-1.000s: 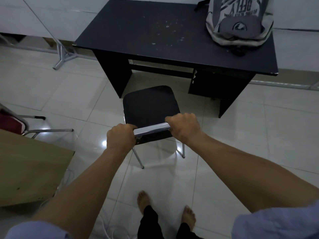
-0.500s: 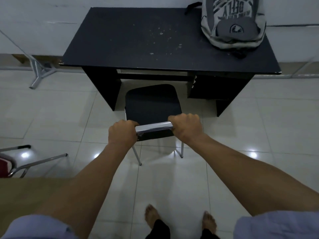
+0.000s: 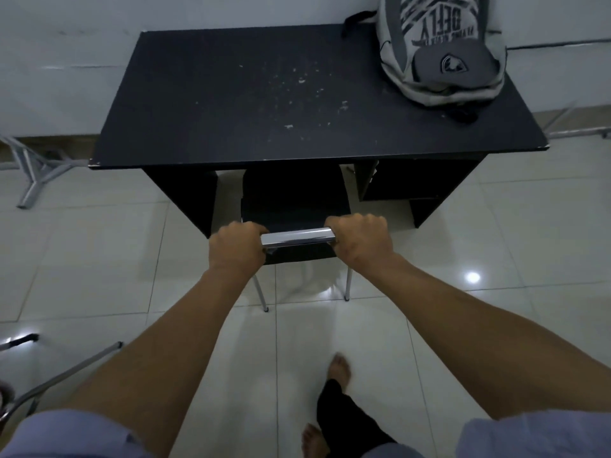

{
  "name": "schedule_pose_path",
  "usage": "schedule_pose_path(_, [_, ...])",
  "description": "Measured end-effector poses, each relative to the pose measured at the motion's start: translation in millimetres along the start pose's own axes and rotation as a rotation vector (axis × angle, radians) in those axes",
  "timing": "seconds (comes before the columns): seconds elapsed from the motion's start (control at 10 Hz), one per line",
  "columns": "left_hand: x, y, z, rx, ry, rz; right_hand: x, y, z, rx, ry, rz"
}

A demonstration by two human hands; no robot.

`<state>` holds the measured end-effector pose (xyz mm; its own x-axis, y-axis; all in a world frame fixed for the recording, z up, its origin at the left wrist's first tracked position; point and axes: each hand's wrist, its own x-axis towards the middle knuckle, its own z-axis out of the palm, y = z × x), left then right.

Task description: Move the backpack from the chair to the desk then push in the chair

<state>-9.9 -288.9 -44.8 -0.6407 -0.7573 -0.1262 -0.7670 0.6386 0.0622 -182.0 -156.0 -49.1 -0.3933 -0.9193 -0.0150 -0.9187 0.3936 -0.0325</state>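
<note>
A grey and white backpack point(image 3: 443, 51) lies on the back right corner of the black desk point(image 3: 264, 104). The black chair point(image 3: 294, 200) stands in front of me with the front of its seat under the desk's edge. Its chrome top rail shows between my fists. My left hand point(image 3: 236, 246) grips the rail's left end and my right hand point(image 3: 360, 241) grips its right end. Two chrome rear legs rest on the tile floor below my wrists.
A metal stand foot point(image 3: 36, 173) sits on the floor left of the desk. Chrome legs of another chair point(image 3: 66, 375) reach in at the lower left. A white wall runs behind the desk. My bare feet point(image 3: 340, 371) are on pale tiles.
The chair has slid forward, and its seat now reaches under the desk's edge. I have stepped closer, and both hands have kept their grip on the rail.
</note>
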Motion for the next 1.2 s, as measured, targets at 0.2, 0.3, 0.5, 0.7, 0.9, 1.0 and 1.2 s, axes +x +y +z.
schedule_pose_path(0.2, [58.5,-0.4,-12.1,-0.039,-0.025,-0.005,55.6,12.2,-3.3,-0.017,0.044,0.035])
schedule_pose_path(0.3, [89.3,1.4,-15.2,-0.024,-0.027,0.006,83.2,22.9,-3.8,-0.032,0.037,0.040])
schedule_pose_path(0.5, [143.1,-2.7,-23.3,-0.031,-0.015,0.061,133.5,34.5,-0.5,-0.032,0.052,0.086])
schedule_pose_path(0.7, [192.4,-8.9,-27.4,-0.006,-0.002,0.089,177.9,46.3,5.4,-0.050,0.051,0.130])
schedule_pose_path(0.9, [199.9,-11.8,-23.8,-0.012,-0.023,0.125,183.3,50.0,9.5,-0.056,0.041,0.140])
schedule_pose_path(1.0, [196.1,-13.2,-25.3,-0.074,-0.091,0.136,179.3,46.3,5.5,0.014,-0.037,0.130])
schedule_pose_path(1.2, [189.2,-23.8,-67.1,-0.091,-0.126,0.266,165.5,55.0,-45.3,0.298,-0.098,0.017])
